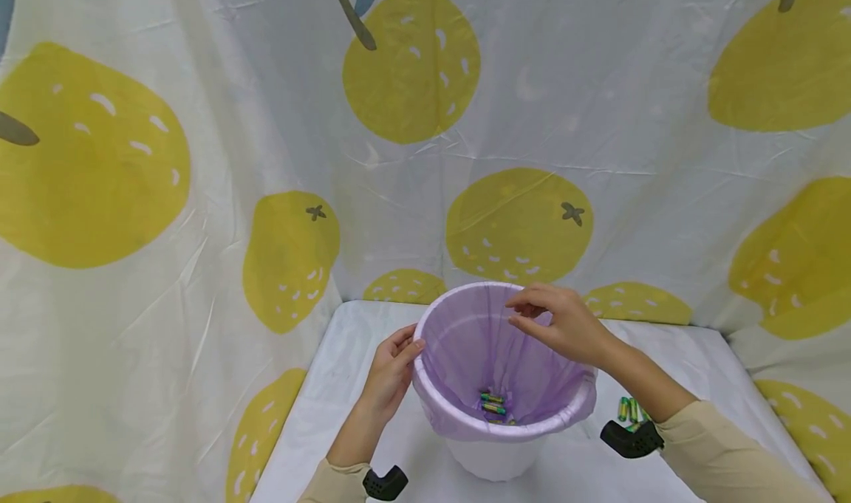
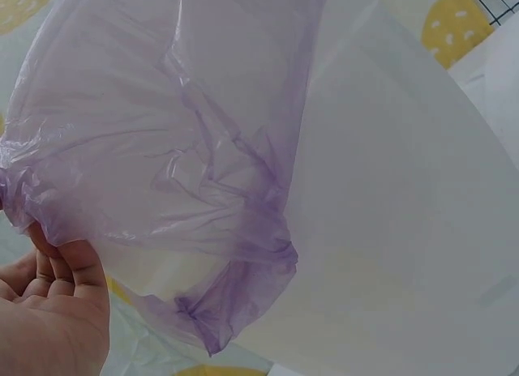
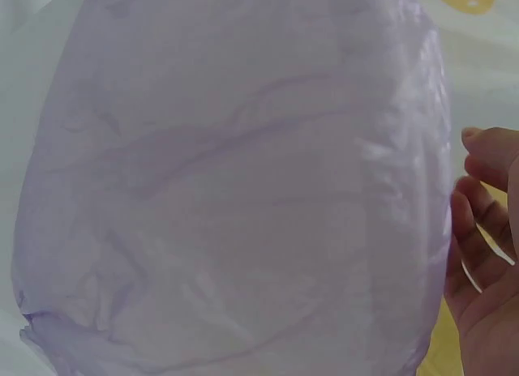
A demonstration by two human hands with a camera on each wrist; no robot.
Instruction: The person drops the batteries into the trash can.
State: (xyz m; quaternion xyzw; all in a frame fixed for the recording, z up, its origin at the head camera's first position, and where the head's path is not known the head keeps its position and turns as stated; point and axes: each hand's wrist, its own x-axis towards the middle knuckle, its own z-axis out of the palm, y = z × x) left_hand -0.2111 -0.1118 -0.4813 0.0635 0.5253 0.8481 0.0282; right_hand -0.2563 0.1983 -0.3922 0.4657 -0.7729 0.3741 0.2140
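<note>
A white trash can [image 1: 495, 459] stands on the table, lined with a purple plastic bag [image 1: 459, 348] folded over its rim. My left hand [image 1: 391, 374] grips the lined rim on the left side, and the left wrist view shows its fingers [image 2: 89, 267] against the bag's outside. Over the right part of the can's mouth hovers my right hand [image 1: 565, 329], its fingers loosely bent and apart. Nothing shows between the fingertips [image 3: 472, 137] in the right wrist view. Several green batteries [image 1: 493, 408] lie at the bottom inside the bag.
More green batteries [image 1: 623, 408] lie on the white tabletop [image 1: 372, 322] right of the can, partly hidden by the right forearm. A fruit-print curtain [image 1: 399, 207] hangs behind and at the sides. Dark wire mesh [image 2: 492, 2] shows in the left wrist view's corner.
</note>
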